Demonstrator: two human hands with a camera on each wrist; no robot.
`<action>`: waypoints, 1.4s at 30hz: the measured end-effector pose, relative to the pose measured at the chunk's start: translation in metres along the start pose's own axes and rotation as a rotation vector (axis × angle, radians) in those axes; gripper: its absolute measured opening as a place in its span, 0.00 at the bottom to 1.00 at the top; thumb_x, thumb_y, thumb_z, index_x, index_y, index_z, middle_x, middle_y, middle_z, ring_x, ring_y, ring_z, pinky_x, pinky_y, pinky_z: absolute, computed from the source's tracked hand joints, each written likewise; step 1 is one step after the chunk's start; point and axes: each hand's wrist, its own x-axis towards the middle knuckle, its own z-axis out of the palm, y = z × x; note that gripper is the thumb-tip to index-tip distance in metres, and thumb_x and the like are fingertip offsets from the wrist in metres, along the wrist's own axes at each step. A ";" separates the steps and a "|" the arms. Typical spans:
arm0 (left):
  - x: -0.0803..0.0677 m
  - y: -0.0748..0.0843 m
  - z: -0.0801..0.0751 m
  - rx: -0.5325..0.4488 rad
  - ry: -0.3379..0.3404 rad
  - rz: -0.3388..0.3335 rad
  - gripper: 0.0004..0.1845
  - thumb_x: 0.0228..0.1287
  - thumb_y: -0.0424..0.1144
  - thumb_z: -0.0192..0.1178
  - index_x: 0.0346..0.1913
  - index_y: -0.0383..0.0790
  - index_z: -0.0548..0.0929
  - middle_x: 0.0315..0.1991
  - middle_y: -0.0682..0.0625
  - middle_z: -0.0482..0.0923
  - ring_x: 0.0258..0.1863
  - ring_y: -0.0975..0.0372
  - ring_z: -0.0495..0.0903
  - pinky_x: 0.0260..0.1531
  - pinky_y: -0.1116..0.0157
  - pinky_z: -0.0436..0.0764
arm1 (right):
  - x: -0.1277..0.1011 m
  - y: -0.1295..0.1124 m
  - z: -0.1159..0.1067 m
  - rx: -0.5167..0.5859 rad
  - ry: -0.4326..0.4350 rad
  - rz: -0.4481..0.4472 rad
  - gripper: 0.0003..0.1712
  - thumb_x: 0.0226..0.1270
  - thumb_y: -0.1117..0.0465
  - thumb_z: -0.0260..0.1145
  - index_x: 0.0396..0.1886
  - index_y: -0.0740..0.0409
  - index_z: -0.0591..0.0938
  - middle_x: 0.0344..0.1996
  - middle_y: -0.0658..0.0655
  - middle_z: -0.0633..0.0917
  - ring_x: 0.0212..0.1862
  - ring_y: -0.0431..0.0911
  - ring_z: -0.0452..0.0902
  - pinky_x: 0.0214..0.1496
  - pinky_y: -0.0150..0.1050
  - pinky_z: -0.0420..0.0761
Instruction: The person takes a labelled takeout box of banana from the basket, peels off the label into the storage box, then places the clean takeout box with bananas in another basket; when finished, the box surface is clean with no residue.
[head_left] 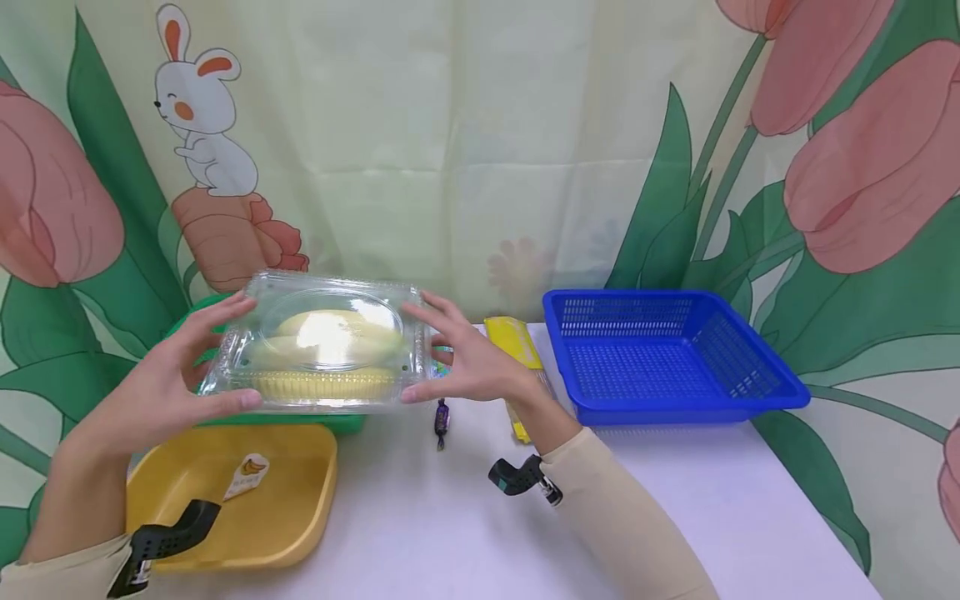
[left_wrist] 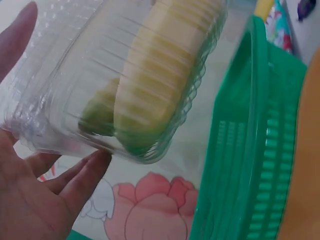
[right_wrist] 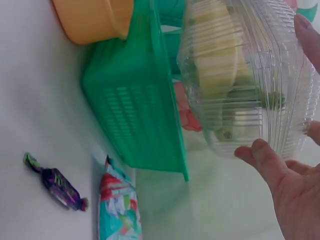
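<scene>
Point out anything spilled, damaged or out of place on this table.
Nothing is spilled or damaged. Loose on the white table lie a purple wrapped candy and a yellow packet, outside the blue plastic basket. The clear plastic clamshell box looks closed and intact.

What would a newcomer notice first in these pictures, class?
Both hands, left and right, grip a clear box of yellow cake above a green basket. A blue basket sits at the right, a yellow tray in front left, and a purple candy lies between.
</scene>
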 end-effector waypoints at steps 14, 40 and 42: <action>0.004 -0.032 -0.027 0.155 0.002 -0.221 0.48 0.60 0.38 0.76 0.79 0.60 0.63 0.82 0.54 0.51 0.62 0.45 0.70 0.43 0.87 0.66 | 0.046 0.009 0.022 -0.001 0.018 0.036 0.57 0.54 0.50 0.82 0.81 0.34 0.61 0.83 0.43 0.44 0.70 0.54 0.72 0.70 0.41 0.74; -0.009 -0.099 -0.040 0.086 -0.072 -0.365 0.43 0.67 0.42 0.71 0.81 0.57 0.61 0.82 0.53 0.52 0.70 0.30 0.63 0.45 0.84 0.74 | 0.075 0.015 0.058 -0.240 -0.054 0.111 0.52 0.65 0.38 0.72 0.83 0.42 0.58 0.84 0.51 0.44 0.83 0.52 0.45 0.77 0.62 0.60; -0.010 -0.102 -0.039 0.080 -0.079 -0.360 0.43 0.67 0.41 0.71 0.81 0.56 0.61 0.81 0.57 0.54 0.70 0.29 0.62 0.46 0.83 0.75 | 0.075 0.018 0.060 -0.235 -0.060 0.123 0.52 0.65 0.38 0.71 0.83 0.41 0.58 0.84 0.51 0.44 0.83 0.52 0.44 0.77 0.62 0.60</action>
